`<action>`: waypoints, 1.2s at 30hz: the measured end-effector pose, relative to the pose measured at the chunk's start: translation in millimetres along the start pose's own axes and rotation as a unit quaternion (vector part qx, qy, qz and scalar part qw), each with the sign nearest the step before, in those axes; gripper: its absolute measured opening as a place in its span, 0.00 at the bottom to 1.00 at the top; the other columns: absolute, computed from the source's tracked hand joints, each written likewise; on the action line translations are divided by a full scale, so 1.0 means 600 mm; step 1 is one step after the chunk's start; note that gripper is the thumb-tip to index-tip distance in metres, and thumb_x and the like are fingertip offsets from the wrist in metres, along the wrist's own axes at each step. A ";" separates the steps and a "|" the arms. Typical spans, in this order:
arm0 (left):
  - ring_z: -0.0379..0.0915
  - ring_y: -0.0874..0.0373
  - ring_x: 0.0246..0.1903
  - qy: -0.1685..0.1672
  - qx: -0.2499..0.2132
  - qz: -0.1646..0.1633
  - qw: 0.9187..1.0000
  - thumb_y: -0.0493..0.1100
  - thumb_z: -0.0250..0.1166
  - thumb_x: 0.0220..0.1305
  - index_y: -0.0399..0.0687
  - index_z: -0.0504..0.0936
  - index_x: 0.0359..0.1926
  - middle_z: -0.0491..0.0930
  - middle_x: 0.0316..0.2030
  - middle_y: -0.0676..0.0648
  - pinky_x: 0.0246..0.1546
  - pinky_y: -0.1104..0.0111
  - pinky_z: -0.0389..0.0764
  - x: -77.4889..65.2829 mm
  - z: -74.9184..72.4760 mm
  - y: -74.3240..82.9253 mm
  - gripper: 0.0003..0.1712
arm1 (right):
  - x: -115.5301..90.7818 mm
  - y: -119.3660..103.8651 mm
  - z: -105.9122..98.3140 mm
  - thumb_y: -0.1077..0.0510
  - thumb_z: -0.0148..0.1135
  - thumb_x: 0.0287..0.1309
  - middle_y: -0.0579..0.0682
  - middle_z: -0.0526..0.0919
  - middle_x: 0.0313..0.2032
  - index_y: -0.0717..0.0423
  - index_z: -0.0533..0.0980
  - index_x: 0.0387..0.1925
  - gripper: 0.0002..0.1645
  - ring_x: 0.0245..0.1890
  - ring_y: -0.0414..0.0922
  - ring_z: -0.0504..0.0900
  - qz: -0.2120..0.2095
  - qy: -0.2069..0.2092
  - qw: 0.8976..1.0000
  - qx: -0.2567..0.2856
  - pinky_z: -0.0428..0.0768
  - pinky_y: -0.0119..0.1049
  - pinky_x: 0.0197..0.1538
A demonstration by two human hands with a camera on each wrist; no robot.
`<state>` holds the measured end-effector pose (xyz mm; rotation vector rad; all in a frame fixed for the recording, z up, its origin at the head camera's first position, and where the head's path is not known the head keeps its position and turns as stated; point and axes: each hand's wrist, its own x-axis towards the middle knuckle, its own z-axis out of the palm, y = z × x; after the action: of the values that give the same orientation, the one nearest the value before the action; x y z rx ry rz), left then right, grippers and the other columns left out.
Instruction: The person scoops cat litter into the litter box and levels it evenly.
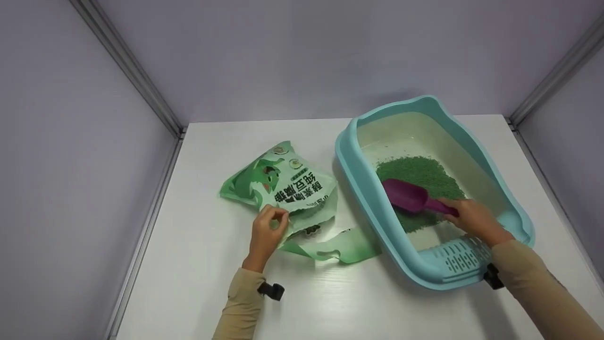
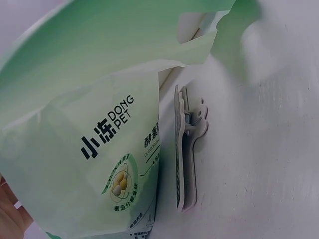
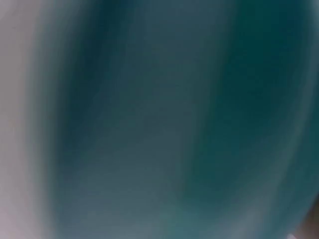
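Observation:
My right hand [image 1: 476, 219] grips the handle of a purple scoop [image 1: 406, 194]. The scoop's bowl lies on green pellet litter [image 1: 417, 170] inside a blue litter box [image 1: 358, 156]. On the left, my left hand [image 1: 269, 231] pinches the near edge of a green-and-white litter bag [image 1: 288, 182] between thumb and forefinger. The bag lies on its side, its torn mouth gaping toward the box. In the left wrist view the bag [image 2: 75, 169] fills the left half, with part of the hand [image 2: 11, 214] at the edge. Blurred teal plastic [image 3: 149, 119] fills the right wrist view.
A pale clip [image 2: 187, 149] lies on the white table [image 2: 264, 164] beside the bag. A torn green strip of packaging [image 1: 349, 245] lies between bag and box. The box has a slotted near ledge [image 1: 460, 257] and high sides. Grey walls [image 1: 321, 61] enclose the table.

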<state>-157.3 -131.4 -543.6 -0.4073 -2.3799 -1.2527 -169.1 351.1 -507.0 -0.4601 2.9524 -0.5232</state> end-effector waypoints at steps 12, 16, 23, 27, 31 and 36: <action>0.75 0.60 0.29 0.008 0.000 0.012 1.000 0.36 0.64 0.63 0.46 0.81 0.31 0.77 0.27 0.48 0.32 0.60 0.81 0.000 0.001 -0.001 0.03 | 0.033 -0.016 -0.037 0.61 0.53 0.65 0.61 0.75 0.28 0.67 0.72 0.43 0.11 0.27 0.51 0.71 0.150 0.005 0.988 0.036 0.66 0.38 0.29; 0.75 0.59 0.29 0.006 -0.006 0.011 1.000 0.35 0.64 0.63 0.46 0.81 0.31 0.77 0.27 0.47 0.32 0.59 0.81 0.000 0.001 -0.001 0.03 | 0.042 -0.019 -0.034 0.61 0.50 0.67 0.62 0.74 0.29 0.70 0.71 0.42 0.13 0.27 0.52 0.71 0.175 -0.011 0.983 0.061 0.67 0.37 0.30; 0.74 0.60 0.29 0.008 -0.004 0.020 1.000 0.36 0.63 0.63 0.43 0.81 0.31 0.77 0.27 0.48 0.32 0.61 0.81 -0.001 0.000 0.000 0.03 | 0.044 -0.043 -0.019 0.59 0.52 0.68 0.58 0.75 0.26 0.68 0.72 0.50 0.16 0.22 0.44 0.70 0.122 -0.066 0.986 0.089 0.65 0.34 0.26; 0.74 0.61 0.29 0.012 -0.006 0.025 1.000 0.36 0.64 0.63 0.45 0.81 0.31 0.76 0.27 0.48 0.32 0.62 0.81 -0.001 0.001 -0.002 0.03 | 0.035 -0.062 -0.020 0.60 0.54 0.66 0.57 0.78 0.26 0.66 0.72 0.52 0.17 0.21 0.42 0.70 0.084 -0.082 0.989 0.090 0.66 0.34 0.27; 0.74 0.61 0.29 0.013 -0.006 0.027 1.000 0.36 0.64 0.63 0.44 0.81 0.31 0.76 0.27 0.48 0.32 0.61 0.81 -0.001 0.001 -0.003 0.03 | 0.021 -0.072 -0.024 0.60 0.56 0.65 0.58 0.81 0.29 0.66 0.72 0.57 0.22 0.23 0.42 0.69 0.065 -0.079 0.991 0.086 0.65 0.34 0.28; 0.74 0.60 0.29 0.013 -0.001 0.026 1.000 0.36 0.64 0.63 0.44 0.81 0.31 0.77 0.28 0.48 0.32 0.62 0.81 -0.001 0.000 -0.002 0.03 | 0.003 -0.077 -0.032 0.60 0.57 0.65 0.56 0.79 0.27 0.67 0.71 0.58 0.22 0.22 0.42 0.67 0.066 -0.069 0.991 0.095 0.65 0.34 0.26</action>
<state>-157.4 -132.1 -544.5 -0.4484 -2.3322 -1.2301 -161.2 315.5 -473.0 -0.2665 2.7426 -0.7171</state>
